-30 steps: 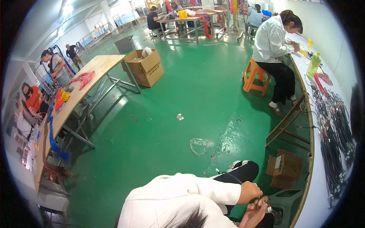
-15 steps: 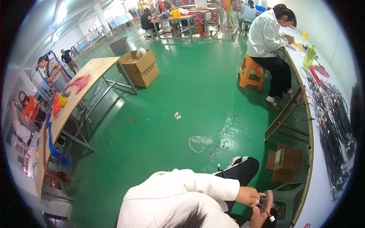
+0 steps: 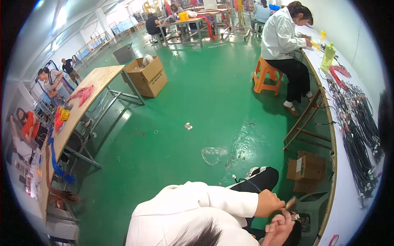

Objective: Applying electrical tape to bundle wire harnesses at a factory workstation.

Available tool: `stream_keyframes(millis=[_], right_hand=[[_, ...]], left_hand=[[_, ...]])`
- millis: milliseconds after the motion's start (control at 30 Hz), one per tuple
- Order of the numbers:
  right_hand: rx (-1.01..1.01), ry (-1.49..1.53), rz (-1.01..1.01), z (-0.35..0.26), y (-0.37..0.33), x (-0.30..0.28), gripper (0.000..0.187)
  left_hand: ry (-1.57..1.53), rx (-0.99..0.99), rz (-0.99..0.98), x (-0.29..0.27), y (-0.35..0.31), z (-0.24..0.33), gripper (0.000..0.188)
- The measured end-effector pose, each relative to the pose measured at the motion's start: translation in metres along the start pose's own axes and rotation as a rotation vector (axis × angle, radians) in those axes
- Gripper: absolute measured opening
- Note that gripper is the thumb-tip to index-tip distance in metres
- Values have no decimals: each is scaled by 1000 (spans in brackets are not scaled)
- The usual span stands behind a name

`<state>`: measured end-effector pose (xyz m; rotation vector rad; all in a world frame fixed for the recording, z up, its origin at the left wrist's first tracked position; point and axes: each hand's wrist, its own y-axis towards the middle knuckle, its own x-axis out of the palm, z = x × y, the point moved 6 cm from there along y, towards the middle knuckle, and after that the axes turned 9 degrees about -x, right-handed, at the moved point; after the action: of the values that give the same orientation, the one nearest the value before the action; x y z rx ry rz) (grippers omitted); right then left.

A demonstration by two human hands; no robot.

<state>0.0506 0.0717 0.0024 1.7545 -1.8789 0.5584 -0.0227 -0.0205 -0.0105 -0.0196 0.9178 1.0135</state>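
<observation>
Black cable (image 3: 253,184) clamped in left hand (image 3: 269,203), presumably steadying it; tail trails over thigh (image 3: 267,178). Right hand (image 3: 280,229) close by, fingers curled, grip unclear.

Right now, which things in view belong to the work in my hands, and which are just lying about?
Work:
dark cable, in your left hand
right hand, close by, its contact unclear
black cables on the table, likely, being similar

Apparently lying about:
scrap on the floor
small box
green bottle
</observation>
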Motion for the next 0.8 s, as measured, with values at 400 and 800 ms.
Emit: stream_keyframes(millis=[400,800], right_hand=[[-335,-410,121,-7,1,-17,59],[11,28,79,14,-9,-41,25]], left_hand=[[-983,-419,-757,41,-9,-7,36],[-151,-62,-126,-2,1,19,10]])
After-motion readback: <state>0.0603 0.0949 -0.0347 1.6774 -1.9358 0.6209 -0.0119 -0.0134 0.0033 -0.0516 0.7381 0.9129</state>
